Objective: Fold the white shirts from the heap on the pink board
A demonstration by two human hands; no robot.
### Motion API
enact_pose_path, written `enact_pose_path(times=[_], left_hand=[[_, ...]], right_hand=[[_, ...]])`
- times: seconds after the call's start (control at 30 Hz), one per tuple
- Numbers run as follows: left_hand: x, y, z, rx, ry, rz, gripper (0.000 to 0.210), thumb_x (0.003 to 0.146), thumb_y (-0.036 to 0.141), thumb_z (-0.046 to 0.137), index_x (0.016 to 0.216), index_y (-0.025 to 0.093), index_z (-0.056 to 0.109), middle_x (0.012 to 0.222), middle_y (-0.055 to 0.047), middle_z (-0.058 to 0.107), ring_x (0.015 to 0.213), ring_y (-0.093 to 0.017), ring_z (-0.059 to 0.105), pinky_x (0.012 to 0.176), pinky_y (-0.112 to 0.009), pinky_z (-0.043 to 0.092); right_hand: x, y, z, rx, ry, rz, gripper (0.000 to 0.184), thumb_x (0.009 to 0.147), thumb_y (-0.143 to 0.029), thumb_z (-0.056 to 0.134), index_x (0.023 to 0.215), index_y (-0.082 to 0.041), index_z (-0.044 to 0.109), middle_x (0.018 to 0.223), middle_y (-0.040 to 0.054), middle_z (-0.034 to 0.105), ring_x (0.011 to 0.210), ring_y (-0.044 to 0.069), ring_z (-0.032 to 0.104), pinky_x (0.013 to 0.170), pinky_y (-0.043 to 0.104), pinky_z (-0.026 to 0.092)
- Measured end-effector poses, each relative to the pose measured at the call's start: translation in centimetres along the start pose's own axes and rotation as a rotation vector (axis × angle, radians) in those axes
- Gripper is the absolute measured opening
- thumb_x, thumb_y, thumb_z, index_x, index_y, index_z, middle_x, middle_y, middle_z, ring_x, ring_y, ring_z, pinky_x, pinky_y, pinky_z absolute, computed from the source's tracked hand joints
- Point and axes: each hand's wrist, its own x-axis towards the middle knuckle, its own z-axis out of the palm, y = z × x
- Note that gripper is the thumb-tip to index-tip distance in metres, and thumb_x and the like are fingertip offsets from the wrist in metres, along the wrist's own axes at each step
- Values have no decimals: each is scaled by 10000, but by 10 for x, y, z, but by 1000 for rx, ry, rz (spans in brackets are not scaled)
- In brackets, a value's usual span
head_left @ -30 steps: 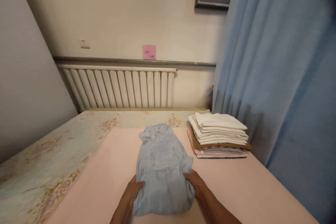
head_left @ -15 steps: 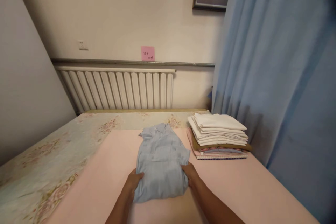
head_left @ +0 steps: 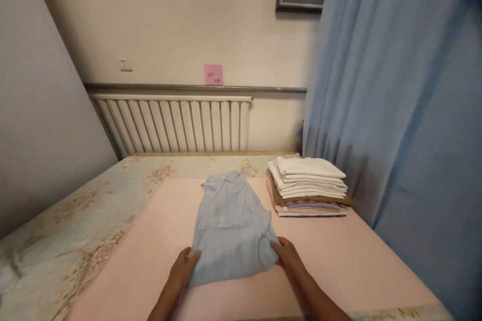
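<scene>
A light blue shirt (head_left: 233, 230) lies on the pink cloth (head_left: 331, 266), its collar pointing away from me and its sides folded inward. At the shirt's lower left edge, my left hand (head_left: 185, 266) pinches the fabric between thumb and fingers. My right hand (head_left: 288, 256) grips the lower right edge the same way, with its fingertips partly hidden under the fabric. Between my hands the near part of the shirt is spread fairly flat, with some creases across the middle.
A stack of folded clothes (head_left: 309, 180), white on top with brown, pink and striped pieces below, stands at the right. Floral bedding (head_left: 86, 205) shows on the left. A blue curtain (head_left: 350, 85) hangs at the right, and a radiator (head_left: 181, 125) runs along the back wall.
My right hand has moved outward to the right, drawing the shirt's near edge wider. Both hands still hold the shirt. My view has shifted slightly.
</scene>
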Motion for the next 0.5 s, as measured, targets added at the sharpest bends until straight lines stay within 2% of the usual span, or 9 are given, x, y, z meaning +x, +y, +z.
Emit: enact_pose_path(times=[0.07,0.17,0.23,0.33,0.4,0.5], left_hand=[[-9,-8,-1,5,14,4,675,727,399,673,1286,75,475,1185,-187,643,1027,-268,650,826,-327,527],[-20,-13,3,-38,-16,11,748,698,314,703,1354,106,409,1204,-171,633,927,-240,675,727,-296,546],[-27,-12,9,-58,-27,-16,756,711,248,683,1387,131,367,1123,-147,665,780,-206,684,628,-280,544],[-35,-11,18,-77,-21,-87,762,759,198,622,1438,147,280,895,-92,695,565,-162,638,505,-265,509],[-40,-16,24,-105,-24,-121,748,796,191,576,1458,150,229,784,-56,675,497,-150,611,465,-259,490],[-49,-34,33,-149,-50,-152,713,835,178,508,1470,164,185,727,-33,650,476,-153,607,450,-262,486]], right_hand=[[-9,2,-4,-18,2,-4,378,590,-327,632,932,-167,630,779,30,700,727,225,673,600,327,558],[-15,2,-5,-66,26,-16,360,547,-218,589,901,-168,626,780,25,687,694,221,667,559,325,573],[-16,0,-6,-88,43,-21,339,537,-192,565,871,-168,622,759,18,673,650,210,654,517,320,573],[-20,-2,-10,-116,61,-29,302,540,-183,544,835,-174,611,721,0,649,584,183,633,474,303,567],[-25,-2,-16,-133,71,-32,288,544,-179,534,823,-179,603,693,-14,635,543,166,620,446,281,555],[-35,3,-31,-167,77,-22,305,551,-182,517,846,-177,599,646,-30,615,463,155,593,386,271,523]])
